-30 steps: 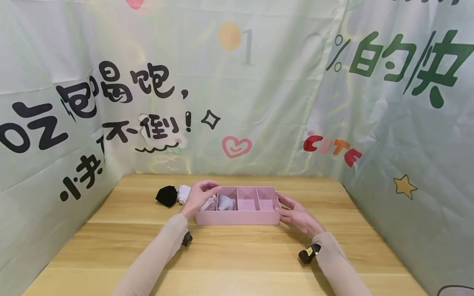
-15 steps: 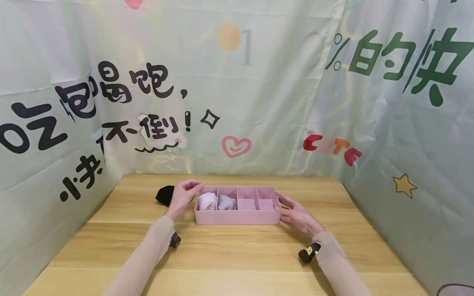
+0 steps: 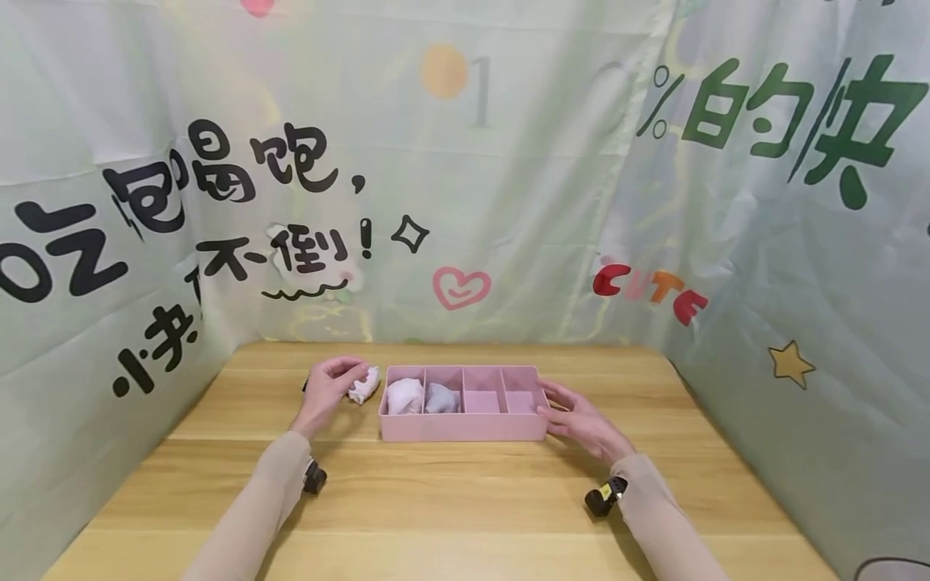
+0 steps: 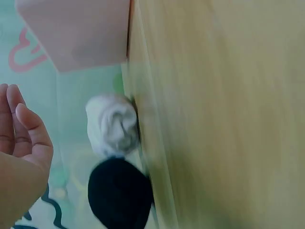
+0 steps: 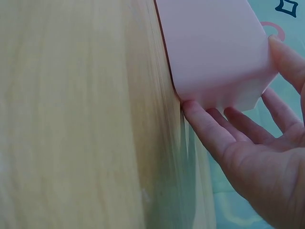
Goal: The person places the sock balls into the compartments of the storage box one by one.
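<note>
A pink box (image 3: 462, 428) with several compartments in a row stands mid-table. A balled-up white cloth, like a rolled sock (image 3: 404, 395), sits in its leftmost compartment, a grey-blue one (image 3: 441, 399) beside it. My right hand (image 3: 584, 420) holds the box's right end, thumb at the top edge and fingertips on the end wall (image 5: 214, 95). Left of the box, my left hand (image 3: 328, 394) hovers with fingers loosely extended, holding nothing. Close to its fingertips lies another white balled cloth (image 4: 113, 123); a black one (image 4: 119, 193) touches it, mostly hidden behind the hand in the head view.
The wooden table (image 3: 465, 508) reaches to a printed fabric curtain (image 3: 508, 210) at the back and both sides. The two right compartments of the box hold nothing visible.
My left hand has moved leftward from the box's left compartment to the loose balled cloths, uncovering the white one inside. The right hand stays on the box's right end.
</note>
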`<state>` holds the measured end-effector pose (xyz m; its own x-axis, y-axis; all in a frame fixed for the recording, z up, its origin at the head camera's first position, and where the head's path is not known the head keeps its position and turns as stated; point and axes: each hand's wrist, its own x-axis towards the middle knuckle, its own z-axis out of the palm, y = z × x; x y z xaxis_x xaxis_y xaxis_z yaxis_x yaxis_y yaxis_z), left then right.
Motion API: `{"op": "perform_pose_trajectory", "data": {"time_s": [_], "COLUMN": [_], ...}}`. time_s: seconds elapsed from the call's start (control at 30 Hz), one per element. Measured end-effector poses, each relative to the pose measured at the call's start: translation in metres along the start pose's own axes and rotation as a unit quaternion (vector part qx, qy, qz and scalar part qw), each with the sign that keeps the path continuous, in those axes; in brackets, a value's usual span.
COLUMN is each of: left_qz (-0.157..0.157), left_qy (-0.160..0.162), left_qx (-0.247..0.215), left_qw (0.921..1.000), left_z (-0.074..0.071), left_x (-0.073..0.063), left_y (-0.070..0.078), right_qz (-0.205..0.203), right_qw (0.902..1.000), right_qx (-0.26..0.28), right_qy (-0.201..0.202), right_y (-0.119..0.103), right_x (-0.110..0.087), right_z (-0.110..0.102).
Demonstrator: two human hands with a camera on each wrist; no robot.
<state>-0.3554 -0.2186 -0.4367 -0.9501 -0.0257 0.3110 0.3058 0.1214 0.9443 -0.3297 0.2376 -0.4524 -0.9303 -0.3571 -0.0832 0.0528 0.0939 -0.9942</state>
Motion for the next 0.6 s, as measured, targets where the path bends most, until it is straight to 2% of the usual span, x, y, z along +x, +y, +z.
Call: {"op": "perform_pose_trajectory", "data": {"time_s": [0.13,0.27,0.37,0.6], "left_qz": [-0.002,0.003,-0.005,-0.038], "left_qy": [0.005,0.015,0.019,0.019], "left_qx": [-0.025,-0.039,-0.045,-0.031], "left_qw": [0.9997,0.9991,0.9988,0.9986], "left_z": [-0.011,-0.025,-0.036,-0.051], "left_x": [-0.002,0.002,0.007,0.004], "left_y": [0.012,0.009,-0.004,-0.003], "right_qz": [-0.007,-0.007,-0.006,-0.003], "right_qw": [1.0,0.9999,1.0,1.0], "right_qx": [0.003,0.003,0.002,-0.008], "right_qy": [0.002,0.007,0.008,0.004], "right_y": [0.0,0.0,0.001,0.003], "right_x": [0.001,0.001,0.0,0.0], "right_z": [-0.003,-0.003,-0.002,-0.002]}}
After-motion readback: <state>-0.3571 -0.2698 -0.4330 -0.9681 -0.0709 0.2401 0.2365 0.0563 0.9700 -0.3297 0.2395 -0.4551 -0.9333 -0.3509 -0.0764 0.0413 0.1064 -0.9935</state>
